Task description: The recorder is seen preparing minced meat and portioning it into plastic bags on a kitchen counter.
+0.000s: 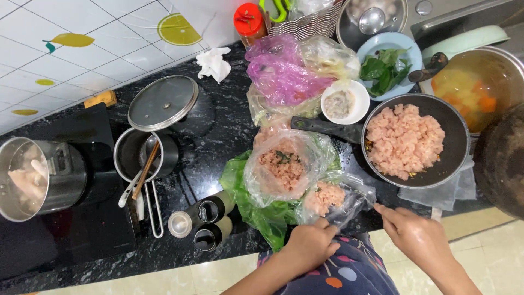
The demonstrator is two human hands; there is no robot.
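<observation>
Countertop of black speckled stone (213, 164) ran under a white tiled wall with lemon prints (82, 38), pale floor tiles below its front edge. Landmark: round black frying pan heaped with pink diced meat (416, 141), handle pointing left. Just left of and below that pan lay a small clear plastic bag of pink minced meat (330, 201), long axis slanting from lower left up toward the pan. Left hand (310, 245) closed, gripping the bag's near edge. Right hand (412, 232) pinched its right corner, fingers extended. Farther left of the pan, a steel saucepan with chopsticks (143, 155).
</observation>
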